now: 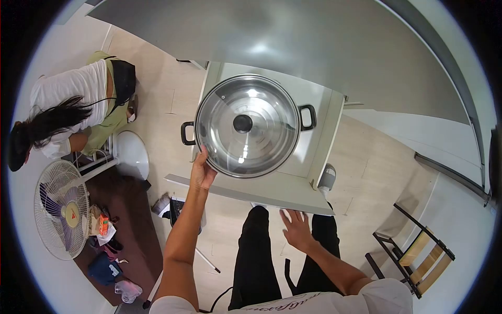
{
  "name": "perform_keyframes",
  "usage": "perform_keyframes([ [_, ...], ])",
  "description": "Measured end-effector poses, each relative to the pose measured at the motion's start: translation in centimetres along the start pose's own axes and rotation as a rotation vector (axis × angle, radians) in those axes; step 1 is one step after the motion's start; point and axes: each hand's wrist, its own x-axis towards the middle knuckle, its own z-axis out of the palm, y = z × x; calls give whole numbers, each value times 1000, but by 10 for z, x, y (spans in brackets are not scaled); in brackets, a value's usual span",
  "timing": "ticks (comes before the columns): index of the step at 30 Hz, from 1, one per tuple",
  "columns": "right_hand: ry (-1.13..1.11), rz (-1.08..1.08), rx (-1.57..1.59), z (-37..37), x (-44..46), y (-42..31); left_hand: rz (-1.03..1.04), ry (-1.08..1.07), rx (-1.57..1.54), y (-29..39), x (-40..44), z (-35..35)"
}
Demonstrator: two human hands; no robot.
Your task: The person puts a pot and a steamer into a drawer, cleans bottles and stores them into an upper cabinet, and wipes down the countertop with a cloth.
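Observation:
A wide steel cooking pot [209,133] with two black side handles is over the pulled-out white drawer [321,138]. Its glass lid [261,144] is on, with a round black knob [242,123] in the middle. My left hand [203,170] grips the pot's lower left side, thumb up along the rim; its other fingers are partly hidden by the pot. The left handle overlaps the drawer's side wall. My right hand [299,230] is at the outside of the drawer front [251,196], fingers stretched out and spread, holding nothing.
A grey countertop [272,31] overhangs the drawer's back. At the left, a person [86,104] bends beside a standing fan [63,209] and a brown surface [125,209] with bags and small things. A wooden-slat chair [418,251] stands at the right.

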Motion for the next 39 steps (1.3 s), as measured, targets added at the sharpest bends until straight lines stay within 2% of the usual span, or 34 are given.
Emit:
perform_keyframes([
  [1, -4, 1, 2, -25, 12, 1, 22, 37, -60, -5, 5, 0],
  [3, -634, 142, 330, -71, 57, 15, 17, 25, -104, -14, 16, -6],
  [5, -530, 197, 508, -79, 117, 41, 68, 28, -185, -24, 27, -5],
  [7, -384, 195, 120, -33, 186, 65, 118, 55, -190, -33, 37, -6],
  [8, -34, 32, -72, 22, 213, 87, 140, 58, -216, -37, 41, -6],
  [9, -25, 85, -192, 42, 246, 87, 161, 59, -237, -39, 46, -6],
  [10, 46, -3, -201, 84, 278, 104, 165, 56, -234, -42, 54, -7],
  [13, 178, -53, -238, 106, 318, 103, 193, 58, -226, -49, 67, -11],
  [14, 78, 68, -305, 110, 324, 107, 214, 64, -232, -52, 71, -7],
  [15, 71, 68, -299, 115, 321, 112, 233, 70, -238, -55, 74, -2],
  [17, -15, 201, -306, 99, 308, 119, 233, 72, -247, -60, 83, 2],
  [21, 115, 220, -216, 99, 259, 154, 238, 77, -344, -85, 110, 0],
  [24, 51, 247, -227, 94, 230, 173, 204, 48, -523, -113, 139, -18],
  [29, 29, 310, -174, 93, 225, 182, 215, 61, -634, -152, 168, -28],
  [32, 25, 314, -133, 91, 225, 180, 319, 180, -642, -173, 181, -29],
  [39, 45, 306, -95, 90, 226, 181, 378, 143, -703, -204, 212, -54],
])
